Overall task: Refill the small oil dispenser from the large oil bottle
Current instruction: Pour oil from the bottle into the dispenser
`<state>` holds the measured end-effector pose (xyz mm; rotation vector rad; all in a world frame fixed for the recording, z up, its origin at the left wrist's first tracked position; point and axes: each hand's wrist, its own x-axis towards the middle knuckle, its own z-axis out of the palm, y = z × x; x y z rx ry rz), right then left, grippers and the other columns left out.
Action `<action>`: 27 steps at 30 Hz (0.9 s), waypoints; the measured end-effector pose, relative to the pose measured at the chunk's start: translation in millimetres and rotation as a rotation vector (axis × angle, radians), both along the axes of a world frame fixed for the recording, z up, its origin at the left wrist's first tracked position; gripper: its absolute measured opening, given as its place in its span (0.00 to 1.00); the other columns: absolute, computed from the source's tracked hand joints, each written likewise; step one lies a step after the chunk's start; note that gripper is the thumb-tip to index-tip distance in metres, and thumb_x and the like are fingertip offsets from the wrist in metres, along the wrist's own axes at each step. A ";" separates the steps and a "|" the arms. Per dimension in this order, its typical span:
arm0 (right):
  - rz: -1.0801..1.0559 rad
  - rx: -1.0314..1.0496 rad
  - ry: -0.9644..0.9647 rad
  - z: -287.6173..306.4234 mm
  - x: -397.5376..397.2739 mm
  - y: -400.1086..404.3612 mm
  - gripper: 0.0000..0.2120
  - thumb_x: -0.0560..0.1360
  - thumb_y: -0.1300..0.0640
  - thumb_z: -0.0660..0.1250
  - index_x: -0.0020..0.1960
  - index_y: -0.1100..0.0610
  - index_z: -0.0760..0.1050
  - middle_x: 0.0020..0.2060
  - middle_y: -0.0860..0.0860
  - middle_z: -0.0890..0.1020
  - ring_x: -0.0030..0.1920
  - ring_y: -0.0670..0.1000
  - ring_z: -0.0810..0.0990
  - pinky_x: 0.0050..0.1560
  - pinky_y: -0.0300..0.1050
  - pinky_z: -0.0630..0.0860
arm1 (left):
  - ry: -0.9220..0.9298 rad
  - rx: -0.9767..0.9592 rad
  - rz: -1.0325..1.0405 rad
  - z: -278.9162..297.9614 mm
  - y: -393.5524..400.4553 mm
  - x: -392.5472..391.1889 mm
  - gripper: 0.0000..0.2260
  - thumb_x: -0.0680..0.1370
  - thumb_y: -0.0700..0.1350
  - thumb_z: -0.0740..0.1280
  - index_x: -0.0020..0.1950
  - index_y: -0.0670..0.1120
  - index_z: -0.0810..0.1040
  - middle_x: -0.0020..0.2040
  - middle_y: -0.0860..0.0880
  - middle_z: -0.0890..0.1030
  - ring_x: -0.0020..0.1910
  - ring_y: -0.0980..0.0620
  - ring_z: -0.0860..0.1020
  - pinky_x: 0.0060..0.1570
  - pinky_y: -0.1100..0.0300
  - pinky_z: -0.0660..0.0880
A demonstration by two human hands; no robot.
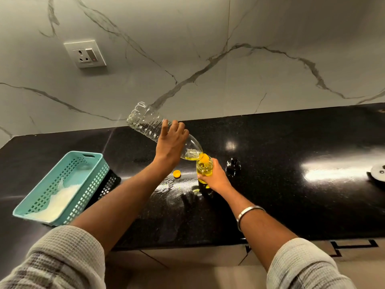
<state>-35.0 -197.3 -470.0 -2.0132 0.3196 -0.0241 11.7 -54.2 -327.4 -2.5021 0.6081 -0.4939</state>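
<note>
Sleeves nearest | my left hand (172, 142) grips large oil bottle (153, 127), neck down-right into small oil dispenser (204, 168) | right hand (215, 177) clasps dispenser.

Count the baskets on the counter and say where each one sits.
2. A teal basket sits at the counter's left end, with something white inside. A black basket lies just behind its right side, mostly hidden. More may lie out of view.
</note>
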 end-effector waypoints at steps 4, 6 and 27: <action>-0.002 -0.007 0.002 0.0 0.4 -0.1 0.32 0.68 0.58 0.77 0.66 0.55 0.65 0.61 0.53 0.74 0.60 0.53 0.75 0.61 0.47 0.71 | -0.001 -0.006 -0.001 -0.9 0.1 -0.5 0.26 0.69 0.46 0.74 0.65 0.53 0.70 0.66 0.50 0.69 0.71 0.47 0.64 0.65 0.47 0.42; 0.000 -0.010 0.005 -0.2 0.5 -0.2 0.31 0.68 0.57 0.77 0.66 0.55 0.65 0.61 0.53 0.74 0.60 0.53 0.75 0.62 0.48 0.71 | 0.002 -0.008 0.001 -0.7 0.2 -0.9 0.26 0.69 0.47 0.74 0.65 0.53 0.70 0.66 0.50 0.69 0.71 0.47 0.64 0.65 0.47 0.42; -0.004 0.007 0.012 2.1 -0.5 0.4 0.32 0.68 0.58 0.76 0.67 0.55 0.65 0.61 0.53 0.74 0.60 0.52 0.74 0.60 0.45 0.70 | -0.009 -0.016 0.007 -2.5 1.0 0.2 0.27 0.67 0.47 0.76 0.63 0.54 0.71 0.64 0.51 0.70 0.70 0.48 0.66 0.64 0.48 0.43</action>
